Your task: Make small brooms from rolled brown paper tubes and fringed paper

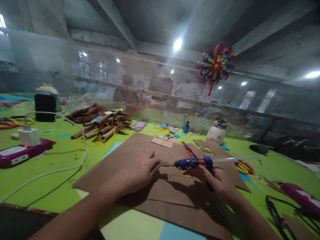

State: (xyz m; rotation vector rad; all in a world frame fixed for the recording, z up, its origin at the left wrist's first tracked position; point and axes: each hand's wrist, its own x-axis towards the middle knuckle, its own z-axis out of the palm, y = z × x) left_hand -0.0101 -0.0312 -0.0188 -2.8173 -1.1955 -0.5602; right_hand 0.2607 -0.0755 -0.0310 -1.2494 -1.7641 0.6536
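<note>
My right hand [216,180] is wrapped round the handle of a blue glue gun [191,163], which points left. A long translucent glue stick [240,158] sticks out of its back end. My left hand [142,168] is over the brown cardboard [120,160], its fingers pressed together close to the gun's nozzle. Something small and brown [163,163] shows between the left fingertips and the nozzle; I cannot make out what it is. Behind the gun, a red and black utility knife [189,150] lies on the cardboard. Nearby is a small tan card [162,141] with a green star [160,136].
Rolled brown paper tubes [103,125] tied with yellow string lie back left. A white charger [28,136] with a trailing cable sits on a purple power strip [25,151]. A white bottle [217,131] stands behind. Scissors [245,167] and another purple strip [300,196] are at right.
</note>
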